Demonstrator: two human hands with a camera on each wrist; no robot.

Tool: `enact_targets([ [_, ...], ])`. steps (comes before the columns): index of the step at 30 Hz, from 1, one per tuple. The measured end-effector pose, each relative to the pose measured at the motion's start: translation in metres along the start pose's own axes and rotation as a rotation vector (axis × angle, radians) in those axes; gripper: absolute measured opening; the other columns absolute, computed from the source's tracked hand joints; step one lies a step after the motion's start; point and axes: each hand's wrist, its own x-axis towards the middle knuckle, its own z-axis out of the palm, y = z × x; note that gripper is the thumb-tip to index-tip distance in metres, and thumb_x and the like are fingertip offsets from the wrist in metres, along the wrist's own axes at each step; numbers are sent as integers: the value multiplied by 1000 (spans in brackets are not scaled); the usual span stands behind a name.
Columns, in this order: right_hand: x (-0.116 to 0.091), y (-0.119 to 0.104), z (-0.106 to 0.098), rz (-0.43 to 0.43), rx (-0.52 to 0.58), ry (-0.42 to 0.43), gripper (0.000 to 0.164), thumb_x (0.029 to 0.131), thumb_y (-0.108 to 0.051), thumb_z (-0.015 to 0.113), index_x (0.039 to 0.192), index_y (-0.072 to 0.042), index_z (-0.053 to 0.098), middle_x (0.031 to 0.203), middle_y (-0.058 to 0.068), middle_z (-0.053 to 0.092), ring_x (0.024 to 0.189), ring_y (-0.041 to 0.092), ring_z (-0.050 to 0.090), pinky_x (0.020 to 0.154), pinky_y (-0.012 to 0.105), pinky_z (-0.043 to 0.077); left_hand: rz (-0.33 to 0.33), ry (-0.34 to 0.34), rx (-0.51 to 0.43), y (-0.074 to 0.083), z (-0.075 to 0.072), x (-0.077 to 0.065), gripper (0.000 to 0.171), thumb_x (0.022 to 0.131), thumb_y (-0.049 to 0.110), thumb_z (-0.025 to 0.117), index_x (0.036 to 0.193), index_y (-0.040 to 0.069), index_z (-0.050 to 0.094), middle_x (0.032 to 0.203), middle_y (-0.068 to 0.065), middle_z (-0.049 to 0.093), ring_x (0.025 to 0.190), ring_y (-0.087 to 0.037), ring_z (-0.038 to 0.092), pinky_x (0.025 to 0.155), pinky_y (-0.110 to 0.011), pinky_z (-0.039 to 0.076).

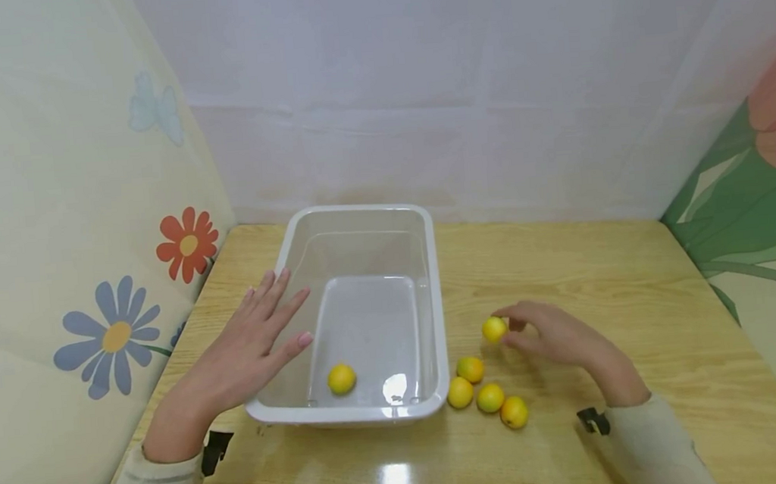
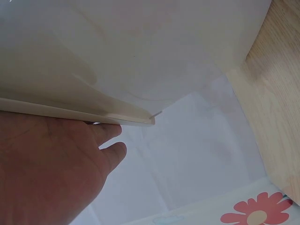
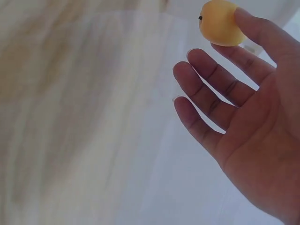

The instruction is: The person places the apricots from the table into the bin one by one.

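Note:
Between thumb and index finger my right hand (image 1: 551, 333) pinches a small yellow citrus fruit (image 1: 494, 330), right of a white plastic tub (image 1: 441, 329). In the right wrist view the pinched fruit (image 3: 220, 23) shows a dark stem spot, and the other fingers of the hand (image 3: 234, 108) are loosely bent. My left hand (image 1: 246, 352), fingers spread, lies over the tub's left rim; in the left wrist view the palm (image 2: 51, 164) is right at that rim (image 2: 70, 111). One yellow fruit (image 1: 341, 379) sits inside the tub, near its front.
Several yellow-green citrus fruits (image 1: 490, 398) lie grouped on the wooden table (image 1: 567, 258) beside the tub's front right corner. A white cloth (image 1: 452, 100) hangs behind the table. Flower-printed panels (image 1: 85, 220) stand at the left and right sides.

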Motion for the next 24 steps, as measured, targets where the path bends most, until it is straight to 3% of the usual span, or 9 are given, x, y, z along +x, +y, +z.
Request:
enact_targets([
  [7, 5, -8, -12, -18, -8, 33, 43, 100, -38, 64, 134, -11, 64, 113, 1, 70, 101, 18, 64, 92, 51, 54, 3, 5, 0, 0, 0, 1, 67, 105, 48, 47, 161, 16, 28, 171, -11, 4, 157, -33, -4, 126, -53, 2],
  [24, 20, -38, -38, -104, -31, 112, 42, 99, -32, 67, 135, -12, 63, 111, 1, 70, 100, 17, 63, 93, 48, 53, 3, 3, -3, -1, 1, 0, 67, 106, 47, 46, 162, 16, 27, 171, -10, 3, 157, -33, -5, 126, -53, 1],
])
